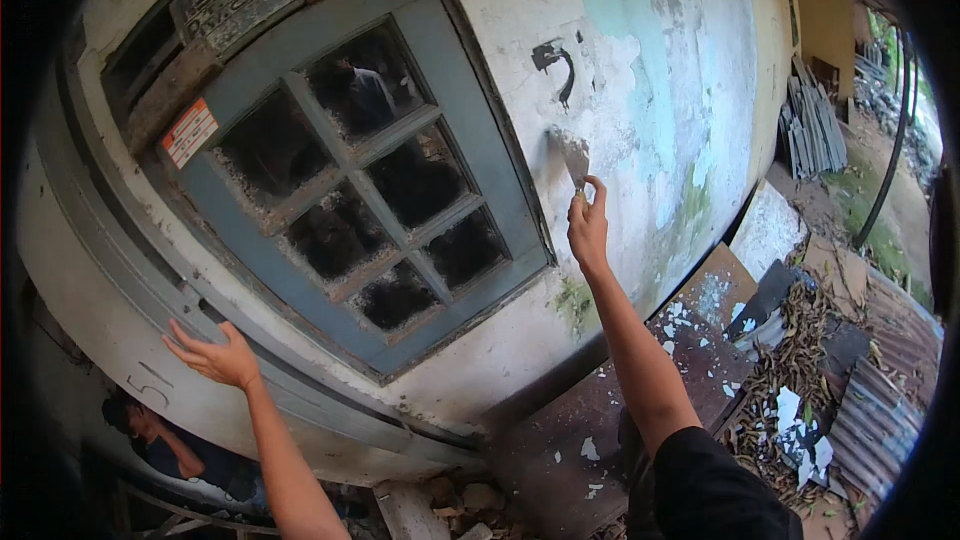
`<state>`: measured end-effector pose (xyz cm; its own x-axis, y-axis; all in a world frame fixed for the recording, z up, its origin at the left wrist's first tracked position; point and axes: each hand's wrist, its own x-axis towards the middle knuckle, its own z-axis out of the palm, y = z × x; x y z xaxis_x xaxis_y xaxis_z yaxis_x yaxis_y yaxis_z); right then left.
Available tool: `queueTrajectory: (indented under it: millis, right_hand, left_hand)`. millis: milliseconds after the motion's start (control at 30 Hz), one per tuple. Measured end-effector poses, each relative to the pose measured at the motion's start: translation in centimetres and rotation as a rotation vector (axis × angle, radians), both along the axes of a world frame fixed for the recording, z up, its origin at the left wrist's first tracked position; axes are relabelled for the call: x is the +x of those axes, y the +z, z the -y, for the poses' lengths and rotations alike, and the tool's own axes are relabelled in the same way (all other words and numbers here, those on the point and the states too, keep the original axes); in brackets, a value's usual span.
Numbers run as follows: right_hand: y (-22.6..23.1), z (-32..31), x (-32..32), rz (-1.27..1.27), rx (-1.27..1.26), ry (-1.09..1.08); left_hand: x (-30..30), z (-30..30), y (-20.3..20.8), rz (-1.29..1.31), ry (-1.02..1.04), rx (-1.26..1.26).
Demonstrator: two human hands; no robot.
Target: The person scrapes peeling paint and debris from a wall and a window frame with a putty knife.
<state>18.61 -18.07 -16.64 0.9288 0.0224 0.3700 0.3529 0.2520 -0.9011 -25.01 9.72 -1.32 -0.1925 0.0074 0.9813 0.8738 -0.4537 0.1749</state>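
Note:
In my right hand (588, 225) I grip a scraper (573, 155) by its handle, its flat blade against the peeling wall (640, 150). Bare whitish patches and flaking pale blue paint surround the blade, and a dark curved mark (558, 70) lies just above it. My left hand (215, 355) is held up with its fingers spread, near the grey frame ledge (130, 240) left of the window. Nothing is in it, and I cannot tell whether it touches the ledge. Between my hands is a blue-grey window (400, 15) with several dark, dusty panes.
A person (195, 455) crouches at the lower left. Below the wall, a dark board (545, 470) carries fallen paint chips. Dry leaves (790, 340) and corrugated sheets (880, 430) lie at the right, with stacked slats (810, 125) leaning farther back.

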Motion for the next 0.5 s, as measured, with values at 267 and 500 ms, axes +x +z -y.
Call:
queueTrajectory:
  millis: [267, 500]
  right_hand:
    - [-3.1, -0.9, 2.2, 0.08, -0.036, -0.115]
    - [-2.8, -0.6, 3.6, -0.114, 0.049, 0.038]
  left_hand:
    - [0.0, -0.2, -0.1, -0.026, 0.048, -0.011]
    - [0.1, -0.7, -0.3, -0.021, 0.047, 0.015]
